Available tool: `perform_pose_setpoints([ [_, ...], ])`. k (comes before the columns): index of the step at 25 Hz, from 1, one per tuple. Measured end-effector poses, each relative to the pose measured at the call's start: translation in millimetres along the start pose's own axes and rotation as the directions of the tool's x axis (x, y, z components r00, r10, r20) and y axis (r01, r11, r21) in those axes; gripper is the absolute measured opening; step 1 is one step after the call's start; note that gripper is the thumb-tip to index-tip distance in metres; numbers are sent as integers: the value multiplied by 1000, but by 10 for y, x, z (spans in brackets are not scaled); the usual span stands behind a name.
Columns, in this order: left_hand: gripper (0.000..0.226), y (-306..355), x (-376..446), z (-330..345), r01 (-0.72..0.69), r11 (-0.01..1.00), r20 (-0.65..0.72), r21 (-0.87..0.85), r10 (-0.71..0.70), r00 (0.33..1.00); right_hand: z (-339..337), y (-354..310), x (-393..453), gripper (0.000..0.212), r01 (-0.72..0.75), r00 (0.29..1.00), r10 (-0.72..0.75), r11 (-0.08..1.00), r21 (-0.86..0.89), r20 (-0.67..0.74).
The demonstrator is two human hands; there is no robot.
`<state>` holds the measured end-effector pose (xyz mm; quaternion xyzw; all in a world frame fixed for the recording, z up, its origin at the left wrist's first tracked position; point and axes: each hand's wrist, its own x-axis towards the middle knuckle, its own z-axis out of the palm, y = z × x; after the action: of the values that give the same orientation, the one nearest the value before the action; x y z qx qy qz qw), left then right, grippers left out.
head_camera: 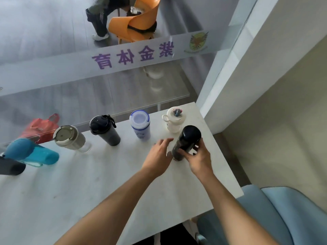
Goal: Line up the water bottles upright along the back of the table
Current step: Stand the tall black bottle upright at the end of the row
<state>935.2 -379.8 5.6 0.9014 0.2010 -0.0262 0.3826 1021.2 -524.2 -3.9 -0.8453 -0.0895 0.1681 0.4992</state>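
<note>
A dark navy bottle (188,140) stands upright near the right end of the white table (88,183), with my right hand (198,159) wrapped around its lower part. My left hand (159,154) hovers open just left of it, fingers spread. Along the back edge stand a white bottle (173,121), a blue-and-white bottle (140,126), a black shaker bottle (105,129), a beige tumbler (69,137) and a teal bottle (30,153). A dark bottle (10,167) is cut off by the left edge.
A glass wall with a frosted band runs right behind the table. Beyond it are a red bag (41,127), an orange chair (136,23) and a seated person's legs. A pale wall corner stands at right. A light blue chair (276,214) sits at the table's front right.
</note>
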Motion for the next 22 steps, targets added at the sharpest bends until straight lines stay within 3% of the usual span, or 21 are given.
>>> perform_pose_setpoints([
  [3, 52, 287, 463, -137, -94, 984, -267, 152, 133, 954, -232, 25, 436, 66, -13, 999, 17, 997, 74, -51],
  [5, 58, 400, 778, -191, -106, 966, -330, 236, 182, 926, -338, 25, 708, 60, 2, 999, 3, 996, 94, -50],
  [8, 72, 439, 1195, -183, -26, 964, -206, 264, 83, 975, -408, 35, 1085, 59, 24, 999, -22, 998, 62, -38],
  [11, 69, 363, 1402, -102, 48, 955, -71, 292, -29, 997, -380, 45, 1402, 60, 64, 998, -63, 998, 22, -32],
  [16, 54, 310, 1407, -80, 61, 963, -112, 261, -32, 993, -320, -12, 1763, 61, 98, 995, -98, 995, 1, 6],
  [22, 52, 289, 1398, -101, 54, 948, -137, 314, -11, 990, -290, -27, 1868, 66, 127, 992, -127, 992, -19, 11],
])
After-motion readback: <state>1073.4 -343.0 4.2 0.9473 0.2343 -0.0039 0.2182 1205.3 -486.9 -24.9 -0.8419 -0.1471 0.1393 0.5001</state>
